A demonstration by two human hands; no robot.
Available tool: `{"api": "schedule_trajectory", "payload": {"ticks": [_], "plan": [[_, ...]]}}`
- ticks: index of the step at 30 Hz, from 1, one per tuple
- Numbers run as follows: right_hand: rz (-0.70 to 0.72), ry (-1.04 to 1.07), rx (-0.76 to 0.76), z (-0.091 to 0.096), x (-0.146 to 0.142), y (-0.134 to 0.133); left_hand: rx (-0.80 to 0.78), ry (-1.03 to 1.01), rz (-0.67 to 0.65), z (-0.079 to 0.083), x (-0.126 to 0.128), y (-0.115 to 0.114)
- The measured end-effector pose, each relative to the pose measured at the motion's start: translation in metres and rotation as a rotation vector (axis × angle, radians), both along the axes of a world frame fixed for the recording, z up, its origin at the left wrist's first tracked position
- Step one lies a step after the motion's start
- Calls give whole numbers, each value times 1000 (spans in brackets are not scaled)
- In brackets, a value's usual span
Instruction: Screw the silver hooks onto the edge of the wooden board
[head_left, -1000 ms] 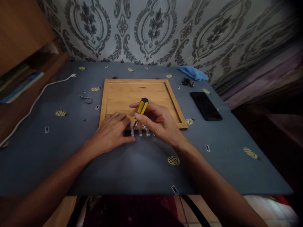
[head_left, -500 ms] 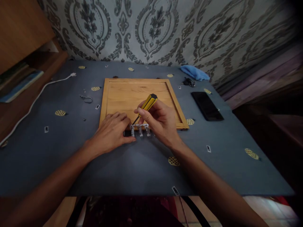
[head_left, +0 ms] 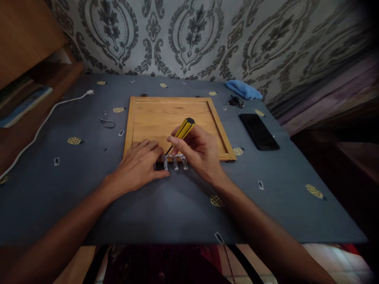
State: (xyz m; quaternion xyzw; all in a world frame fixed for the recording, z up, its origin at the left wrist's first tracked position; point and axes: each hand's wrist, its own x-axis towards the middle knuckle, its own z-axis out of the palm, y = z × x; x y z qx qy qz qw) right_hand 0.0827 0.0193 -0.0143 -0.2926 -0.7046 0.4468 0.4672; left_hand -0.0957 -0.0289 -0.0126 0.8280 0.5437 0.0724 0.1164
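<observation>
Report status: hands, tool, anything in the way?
Left hand over left end of metal bracket, grip hidden. Right hand pinches yellow screwdriver, tip at bracket. Wooden tray just behind.

The left hand (head_left: 141, 163) and right hand (head_left: 199, 152) are bare, forearms too.

A counter (head_left: 166, 213) covered in dark blue-grey cloth carries a shallow square tray of light wood (head_left: 129, 126) at its middle. Touching the tray's near rim lies a small clear three-pronged metal-and-plastic piece (head_left: 175, 161). To the right a flat black phone (head_left: 259, 132) lies face up; beyond it are a crumpled blue rag (head_left: 243, 89) and a small dark clump (head_left: 236, 102). On the left lie a white cable (head_left: 47, 114) and a thin wire hook (head_left: 107, 122). Yellow dotted discs (head_left: 217, 200) and tiny black-and-white tags (head_left: 260, 184) are scattered about.
</observation>
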Motion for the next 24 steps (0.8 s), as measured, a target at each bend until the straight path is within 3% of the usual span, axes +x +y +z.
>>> {"api": "schedule_trajectory", "payload": {"ticks": [11, 19, 24], "plan": [[89, -168, 2, 13, 10, -1, -4, 4, -6, -1, -1, 0], [-62, -212, 142, 6, 7, -3, 26, -20, -9, -4, -1, 0], [-91, -180, 136, 2, 4, -3, 21, 11, -5, -2, 0, 1]]}}
